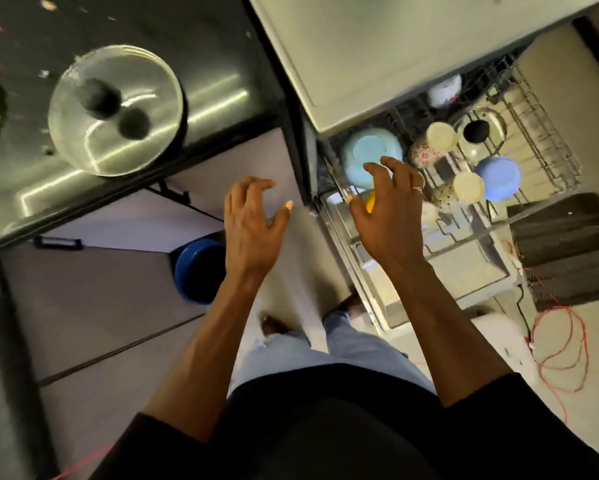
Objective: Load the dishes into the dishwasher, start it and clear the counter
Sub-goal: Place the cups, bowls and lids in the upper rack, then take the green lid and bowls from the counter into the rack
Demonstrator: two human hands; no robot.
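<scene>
Nearest me are my dark sleeves (pixel 519 410), pushed up from bare forearms that reach forward and slightly apart over my pale jeans (pixel 343 344). My left hand (pixel 253 220) hangs in the air in front of the grey cabinet front (pixel 118 306), back upward, wrist bent a little, fingers loosely hooked and thumb out to the side. It holds nothing. On the floor just left of that forearm stands a blue bucket (pixel 201 268).

My right hand (pixel 388 216) is well apart from the left. It is over the let-down dishwasher door (pixel 464 275), at the near edge of the rack (pixel 540 140). Its back faces me, fingers spread and curved, with a thin ring on one of them. A yellow thing (pixel 370 202) shows between thumb and palm; I cannot tell whether I grip it or only hover above it. My fingertips (pixel 389 161) overlap the upturned light blue bowl (pixel 360 154) in the rack's near left corner, though contact is not clear.

Past that bowl the rack carries a flowered cup (pixel 424 154), two cream cups (pixel 441 135), a periwinkle bowl (pixel 500 178) and a steel vessel (pixel 478 131), with a white bowl (pixel 445 88) further in. Right of the door lie a dark ribbed mat (pixel 564 247) and a loose red cable (pixel 561 341).

Farthest off on the left, the dark counter (pixel 204 81) holds a clear glass dish (pixel 114 109) with two dark round shapes in it, all blurred.
</scene>
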